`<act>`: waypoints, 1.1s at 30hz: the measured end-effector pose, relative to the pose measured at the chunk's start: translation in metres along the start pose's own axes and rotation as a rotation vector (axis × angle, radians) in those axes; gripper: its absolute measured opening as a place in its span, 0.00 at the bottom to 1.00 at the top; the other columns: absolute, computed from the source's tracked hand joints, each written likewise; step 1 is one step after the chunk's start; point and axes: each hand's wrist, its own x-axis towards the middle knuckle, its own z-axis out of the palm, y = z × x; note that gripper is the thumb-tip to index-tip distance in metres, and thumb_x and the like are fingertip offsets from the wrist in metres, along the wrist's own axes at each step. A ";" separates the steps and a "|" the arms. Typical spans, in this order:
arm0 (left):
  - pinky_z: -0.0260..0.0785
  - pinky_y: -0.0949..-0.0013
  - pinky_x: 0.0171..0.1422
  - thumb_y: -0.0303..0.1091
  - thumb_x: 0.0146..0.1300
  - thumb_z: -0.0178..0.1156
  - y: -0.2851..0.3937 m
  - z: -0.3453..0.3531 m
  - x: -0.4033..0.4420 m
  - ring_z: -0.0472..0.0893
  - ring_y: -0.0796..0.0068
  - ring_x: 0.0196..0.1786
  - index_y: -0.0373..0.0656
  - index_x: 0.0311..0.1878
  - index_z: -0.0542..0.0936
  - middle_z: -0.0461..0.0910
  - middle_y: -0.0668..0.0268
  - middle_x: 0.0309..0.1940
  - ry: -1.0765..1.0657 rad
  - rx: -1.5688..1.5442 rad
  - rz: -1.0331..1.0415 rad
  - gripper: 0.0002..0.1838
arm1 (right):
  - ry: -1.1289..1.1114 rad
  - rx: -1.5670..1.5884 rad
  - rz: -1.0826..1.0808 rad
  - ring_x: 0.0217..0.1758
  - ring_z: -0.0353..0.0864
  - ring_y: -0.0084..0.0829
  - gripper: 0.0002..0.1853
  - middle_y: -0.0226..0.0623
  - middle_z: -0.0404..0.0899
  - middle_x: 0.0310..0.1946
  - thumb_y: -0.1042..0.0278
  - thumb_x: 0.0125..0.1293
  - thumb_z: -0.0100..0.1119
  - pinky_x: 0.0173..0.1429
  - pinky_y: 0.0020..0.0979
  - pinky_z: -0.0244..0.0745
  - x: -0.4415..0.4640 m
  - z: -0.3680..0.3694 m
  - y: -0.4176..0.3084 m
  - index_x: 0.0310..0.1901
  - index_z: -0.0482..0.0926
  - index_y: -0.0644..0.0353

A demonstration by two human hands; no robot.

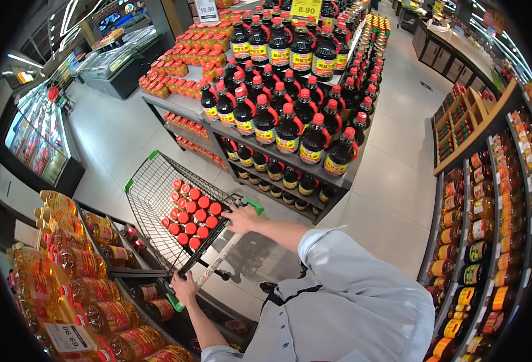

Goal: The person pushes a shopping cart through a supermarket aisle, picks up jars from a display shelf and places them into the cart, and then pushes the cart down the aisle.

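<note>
A wire shopping cart (147,199) with green corner pieces stands in front of me. Inside it are many jars with red lids (200,214), packed close together at the handle end. My left hand (184,288) is closed round the left end of the cart's handle, next to a green end piece (175,303). At the other end my right hand (240,217) grips the handle beside another green end piece (254,206). The handle bar (213,265) runs between the two hands. Both light-blue sleeves reach toward it.
A shelf unit ahead carries dark bottles with red caps (287,136) and red-lidded jars (184,66). Large oil bottles (85,262) stand close on the left. Shelves of bottles (480,229) line the right. A tiled aisle (389,139) runs between, with freezers (118,63) farther back.
</note>
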 end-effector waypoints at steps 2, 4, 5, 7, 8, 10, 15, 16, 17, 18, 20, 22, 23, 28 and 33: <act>0.66 0.51 0.69 0.54 0.62 0.61 0.004 -0.001 -0.010 0.70 0.52 0.69 0.50 0.66 0.74 0.72 0.54 0.66 0.018 -0.021 -0.012 0.32 | -0.011 -0.015 0.007 0.55 0.83 0.51 0.33 0.49 0.68 0.67 0.47 0.64 0.55 0.56 0.50 0.78 -0.009 -0.003 0.000 0.72 0.68 0.40; 0.67 0.51 0.69 0.54 0.62 0.61 0.005 0.003 -0.017 0.71 0.52 0.69 0.49 0.65 0.74 0.73 0.54 0.66 0.033 -0.026 -0.005 0.31 | -0.010 -0.019 0.010 0.53 0.84 0.52 0.33 0.51 0.68 0.67 0.48 0.63 0.55 0.54 0.50 0.80 -0.017 -0.008 0.001 0.71 0.68 0.42; 0.67 0.51 0.68 0.54 0.62 0.61 0.003 0.007 -0.019 0.71 0.51 0.68 0.49 0.64 0.75 0.73 0.55 0.65 0.044 -0.005 -0.009 0.31 | 0.000 0.012 -0.009 0.51 0.84 0.53 0.33 0.53 0.67 0.67 0.48 0.63 0.55 0.53 0.50 0.80 -0.019 -0.005 0.003 0.71 0.68 0.44; 0.67 0.52 0.68 0.54 0.63 0.61 0.011 0.004 -0.028 0.72 0.51 0.67 0.48 0.64 0.75 0.73 0.55 0.64 0.042 0.041 -0.017 0.30 | -0.006 0.066 -0.022 0.49 0.85 0.54 0.33 0.56 0.67 0.67 0.48 0.63 0.56 0.51 0.50 0.81 -0.025 -0.005 0.007 0.70 0.69 0.46; 0.67 0.52 0.67 0.54 0.63 0.61 0.014 0.002 -0.034 0.72 0.50 0.66 0.48 0.63 0.75 0.74 0.55 0.64 0.039 0.026 -0.016 0.30 | 0.025 0.082 -0.037 0.48 0.86 0.53 0.32 0.56 0.70 0.63 0.50 0.62 0.57 0.49 0.49 0.81 -0.029 -0.005 0.010 0.68 0.69 0.49; 0.68 0.52 0.65 0.53 0.64 0.61 0.013 0.008 -0.042 0.72 0.50 0.66 0.48 0.63 0.75 0.74 0.55 0.62 0.041 0.035 0.002 0.28 | 0.061 0.081 -0.053 0.46 0.86 0.52 0.29 0.56 0.72 0.59 0.54 0.61 0.59 0.46 0.49 0.82 -0.035 -0.003 0.015 0.64 0.71 0.53; 0.67 0.53 0.67 0.55 0.66 0.60 0.015 0.019 -0.062 0.71 0.50 0.67 0.49 0.66 0.73 0.72 0.55 0.66 0.007 0.003 -0.025 0.30 | 0.051 0.092 -0.056 0.46 0.86 0.51 0.29 0.59 0.71 0.62 0.57 0.61 0.58 0.45 0.47 0.83 -0.051 -0.002 0.027 0.64 0.71 0.55; 0.66 0.53 0.67 0.55 0.66 0.59 0.016 0.021 -0.067 0.71 0.50 0.68 0.49 0.67 0.73 0.72 0.55 0.67 0.013 -0.005 -0.031 0.31 | 0.071 0.099 -0.066 0.46 0.86 0.51 0.30 0.59 0.70 0.63 0.57 0.60 0.58 0.45 0.47 0.83 -0.054 0.001 0.030 0.65 0.71 0.55; 0.66 0.53 0.68 0.55 0.66 0.59 0.017 0.022 -0.071 0.71 0.50 0.68 0.49 0.69 0.72 0.71 0.55 0.67 0.021 -0.013 -0.037 0.32 | 0.093 0.106 -0.076 0.45 0.86 0.51 0.31 0.60 0.70 0.63 0.57 0.60 0.58 0.45 0.47 0.83 -0.057 0.004 0.033 0.66 0.70 0.55; 0.65 0.52 0.68 0.56 0.67 0.59 0.017 0.024 -0.074 0.70 0.49 0.68 0.48 0.70 0.71 0.71 0.55 0.68 0.018 -0.012 -0.035 0.33 | 0.098 0.113 -0.081 0.45 0.86 0.52 0.33 0.61 0.70 0.64 0.57 0.59 0.59 0.45 0.47 0.83 -0.061 0.003 0.035 0.67 0.69 0.55; 0.65 0.52 0.69 0.56 0.66 0.59 0.014 0.031 -0.079 0.70 0.49 0.68 0.48 0.70 0.71 0.71 0.55 0.68 0.001 -0.010 -0.042 0.33 | 0.095 0.101 -0.092 0.45 0.86 0.52 0.33 0.61 0.70 0.63 0.57 0.59 0.59 0.45 0.47 0.83 -0.066 0.005 0.040 0.67 0.70 0.55; 0.65 0.52 0.69 0.56 0.66 0.59 0.015 0.032 -0.088 0.70 0.49 0.68 0.48 0.69 0.71 0.71 0.55 0.67 -0.004 -0.003 -0.044 0.33 | 0.061 0.111 -0.095 0.45 0.86 0.51 0.32 0.62 0.70 0.63 0.57 0.58 0.59 0.45 0.46 0.83 -0.074 0.002 0.044 0.66 0.72 0.55; 0.65 0.52 0.68 0.56 0.66 0.59 0.015 0.034 -0.092 0.70 0.49 0.68 0.48 0.68 0.72 0.72 0.55 0.67 0.013 -0.002 -0.041 0.33 | 0.064 0.109 -0.097 0.45 0.86 0.51 0.32 0.62 0.70 0.63 0.57 0.58 0.59 0.45 0.46 0.83 -0.078 0.000 0.046 0.66 0.72 0.55; 0.66 0.50 0.66 0.53 0.65 0.61 0.030 0.038 -0.114 0.71 0.47 0.65 0.45 0.62 0.74 0.74 0.53 0.61 0.067 0.000 -0.019 0.28 | 0.091 0.121 -0.088 0.44 0.87 0.49 0.28 0.60 0.73 0.61 0.57 0.58 0.59 0.45 0.46 0.82 -0.095 -0.002 0.055 0.61 0.76 0.55; 0.65 0.50 0.65 0.53 0.65 0.61 0.026 0.048 -0.122 0.71 0.46 0.63 0.45 0.62 0.74 0.75 0.52 0.59 0.072 -0.003 0.004 0.28 | 0.088 0.118 -0.086 0.46 0.86 0.48 0.30 0.56 0.73 0.60 0.54 0.59 0.58 0.44 0.48 0.82 -0.104 0.002 0.061 0.64 0.74 0.52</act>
